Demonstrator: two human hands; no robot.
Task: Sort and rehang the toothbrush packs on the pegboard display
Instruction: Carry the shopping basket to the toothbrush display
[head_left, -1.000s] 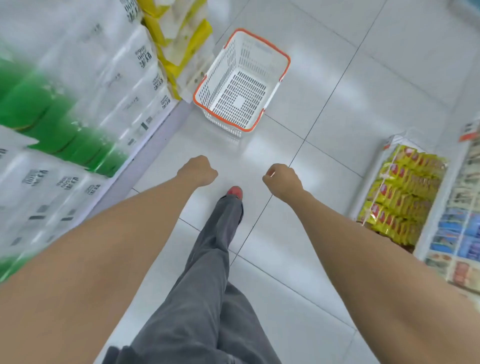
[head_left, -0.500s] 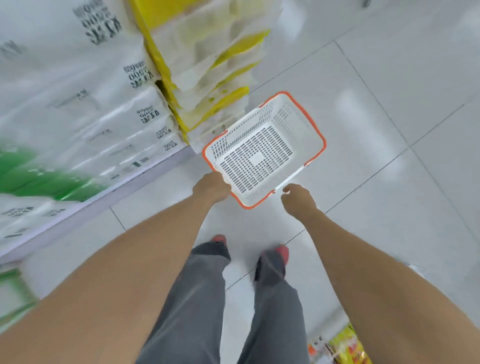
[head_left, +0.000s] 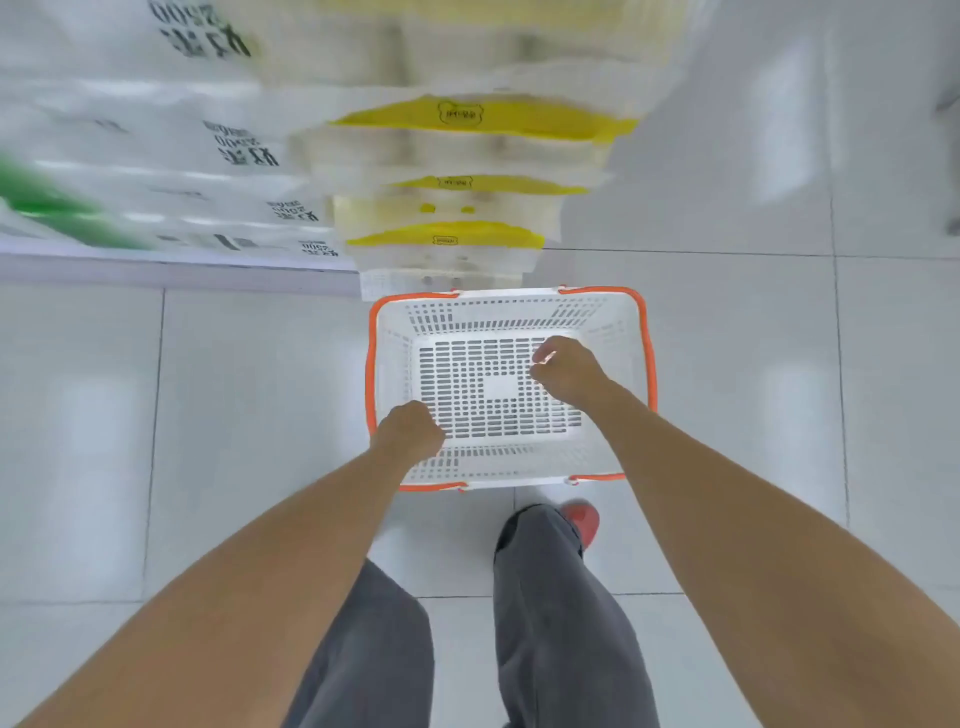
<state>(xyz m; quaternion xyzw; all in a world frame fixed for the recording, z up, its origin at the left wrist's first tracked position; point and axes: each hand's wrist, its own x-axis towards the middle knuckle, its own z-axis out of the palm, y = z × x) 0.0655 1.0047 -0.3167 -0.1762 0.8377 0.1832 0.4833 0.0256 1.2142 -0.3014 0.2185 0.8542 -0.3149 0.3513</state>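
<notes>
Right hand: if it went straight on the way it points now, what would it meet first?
Probably the slotted floor of the white plastic basket with orange rim: the right hand hangs over its inside. Height above it is unclear.

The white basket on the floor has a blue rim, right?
Not quite. The head view shows that the white basket on the floor has an orange rim, not a blue one.
</notes>
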